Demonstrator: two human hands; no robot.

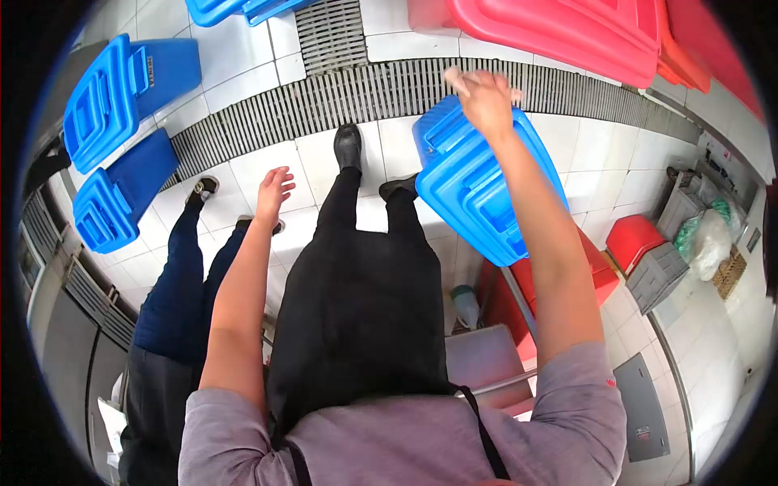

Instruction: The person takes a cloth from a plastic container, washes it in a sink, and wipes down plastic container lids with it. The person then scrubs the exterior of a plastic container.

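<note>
My right hand [486, 104] is stretched forward above the near end of a lidded blue bin [494, 194]. Its fingers are closed round a pale beige, soft-looking piece [455, 79], which sticks out on both sides of the fist; what it is I cannot make out. Below that arm, the bin's lid is on. Away from everything, my left hand [276, 194] hangs over the white tiled floor with its fingers apart and a little curled, holding nothing.
A floor grate [267, 113] crosses ahead of my shoes. Two blue bins [101, 113] stand at the left, red bins [559, 32] at the upper right. Another person in dark trousers [174, 300] stands close on my left. A grey crate [656, 279] is at the right.
</note>
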